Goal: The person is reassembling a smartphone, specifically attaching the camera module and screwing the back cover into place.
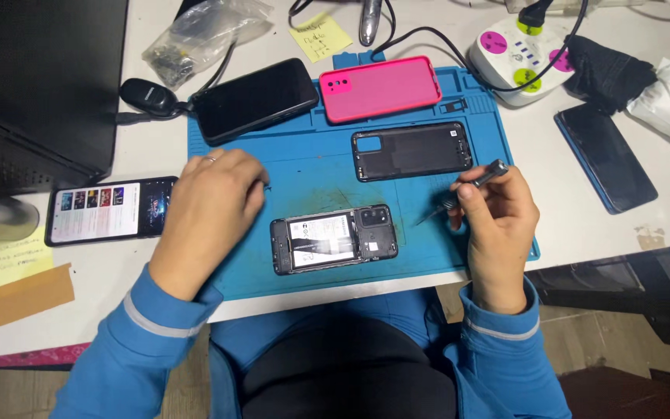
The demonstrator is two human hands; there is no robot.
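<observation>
The right hand [502, 225] is holding a slim metal screwdriver [463, 192]; its fingers [467, 194] are pinching the grey handle, and the tip is pointing down and to the left toward the blue work mat [312, 167], ending just above the mat surface to the right of the opened phone [333, 239]. The opened phone is lying face down near the front edge of the mat, with its back removed and its battery and camera module showing; it is sitting between the two hands and touching neither. The left hand [211, 206] is resting palm down on the left part of the mat, with its fingers [251, 182] curled loosely together and holding nothing; a ring is showing on one finger. The removed black back cover [412, 150] is lying inside-up on the mat, beyond the opened phone and just beside the screwdriver handle. A pink phone case [380, 88] is lying at the far edge of the mat, and a dark phone [256, 100] is lying screen up at the far left corner. A lit phone [110, 209] is lying on the white table [661, 225] to the left of the mat. A round power strip [517, 50] is standing at the far right of the table, with a further dark phone [605, 157] nearer the person.
</observation>
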